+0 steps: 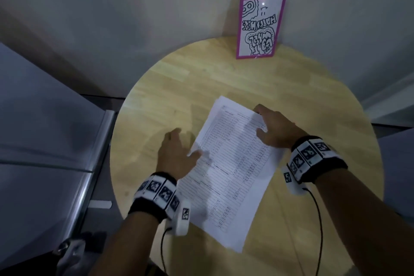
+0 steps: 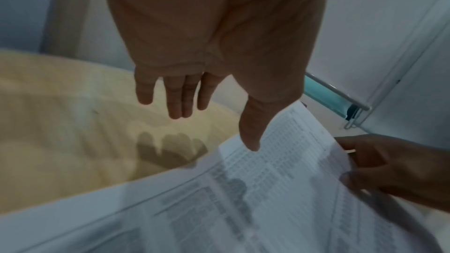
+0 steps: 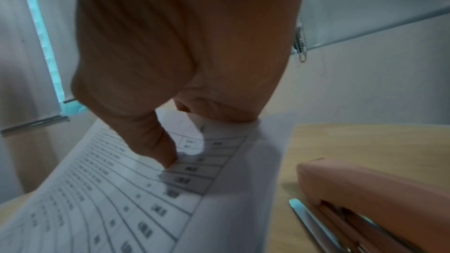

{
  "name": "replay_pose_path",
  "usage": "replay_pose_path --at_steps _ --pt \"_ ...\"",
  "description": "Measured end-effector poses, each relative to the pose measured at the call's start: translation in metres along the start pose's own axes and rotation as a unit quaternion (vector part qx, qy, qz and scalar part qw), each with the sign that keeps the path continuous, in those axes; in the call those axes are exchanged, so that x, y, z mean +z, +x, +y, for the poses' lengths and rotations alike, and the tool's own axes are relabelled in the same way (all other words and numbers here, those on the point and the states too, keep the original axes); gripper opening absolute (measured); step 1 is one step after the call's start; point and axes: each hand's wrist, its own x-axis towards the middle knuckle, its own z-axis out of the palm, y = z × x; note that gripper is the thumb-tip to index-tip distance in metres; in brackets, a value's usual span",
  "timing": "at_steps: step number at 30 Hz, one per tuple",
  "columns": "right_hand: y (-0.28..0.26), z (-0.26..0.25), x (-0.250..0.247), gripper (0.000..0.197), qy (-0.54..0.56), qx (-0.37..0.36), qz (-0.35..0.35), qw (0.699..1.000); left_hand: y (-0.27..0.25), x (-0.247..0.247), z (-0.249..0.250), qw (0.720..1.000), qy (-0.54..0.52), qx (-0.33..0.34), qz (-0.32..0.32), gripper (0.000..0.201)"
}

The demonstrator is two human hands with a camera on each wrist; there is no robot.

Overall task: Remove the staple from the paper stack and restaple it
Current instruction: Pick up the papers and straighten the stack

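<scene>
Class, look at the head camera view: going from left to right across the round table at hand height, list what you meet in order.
Left hand → paper stack → right hand, gripping the stack's far right edge.

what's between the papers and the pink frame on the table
Nothing: in the head view only bare table lies between the papers and the frame.

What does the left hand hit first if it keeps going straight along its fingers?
Probably nothing soon: the left hand points over bare round table, its thumb on the paper stack; beyond the table edge lies the wall. Depth is unclear.
</scene>
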Motion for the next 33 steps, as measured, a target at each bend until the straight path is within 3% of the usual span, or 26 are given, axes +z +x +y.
replay_pose_path --at_steps 3,6,9,11,15,17,20,22,24,28,31,33 --pt "0.004 -0.008 0.000 0.026 -0.012 -0.043 -0.031 0.999 0.014 0.007 0.025 0.992 -0.119 0.020 -0.022 0.085" --pt "0.005 -0.014 -0.003 0.027 -0.001 -0.061 -0.034 0.998 0.019 0.011 0.038 0.975 -0.220 -0.005 -0.041 0.064" --pt "0.004 -0.014 -0.006 0.027 0.026 -0.046 -0.011 0.999 0.015 0.013 0.027 0.984 -0.171 0.004 -0.055 0.044" --pt "0.002 -0.009 -0.008 0.025 0.057 -0.037 0.008 0.998 0.007 0.009 0.007 0.988 -0.142 -0.005 -0.056 0.044" --pt "-0.002 0.007 -0.011 0.020 0.185 -0.021 0.089 0.979 -0.015 -0.005 -0.044 0.974 -0.204 -0.076 0.056 0.053" --pt "-0.003 0.012 -0.011 0.020 0.237 -0.019 0.130 0.962 -0.022 -0.012 -0.060 0.946 -0.298 -0.083 0.095 0.052" --pt "-0.002 0.012 -0.003 0.029 0.294 -0.028 0.172 0.940 -0.017 -0.009 -0.070 0.886 -0.449 -0.067 0.094 0.054" --pt "-0.002 0.009 0.003 0.032 0.315 -0.029 0.198 0.928 -0.012 -0.010 -0.062 0.860 -0.496 -0.052 0.110 0.041" --pt "-0.003 0.006 0.006 0.030 0.330 -0.035 0.233 0.914 -0.007 -0.017 -0.050 0.856 -0.491 -0.017 0.159 0.029" --pt "-0.007 -0.002 0.014 0.032 0.357 -0.052 0.301 0.883 -0.006 -0.042 -0.026 0.854 -0.441 0.072 0.268 0.027" --pt "-0.009 -0.003 0.035 0.029 0.360 -0.022 0.313 0.879 -0.008 -0.042 -0.024 0.838 -0.454 0.102 0.285 0.031" --pt "-0.012 -0.002 0.053 0.028 0.316 -0.002 0.303 0.899 -0.006 -0.031 -0.033 0.841 -0.460 0.085 0.273 0.038"
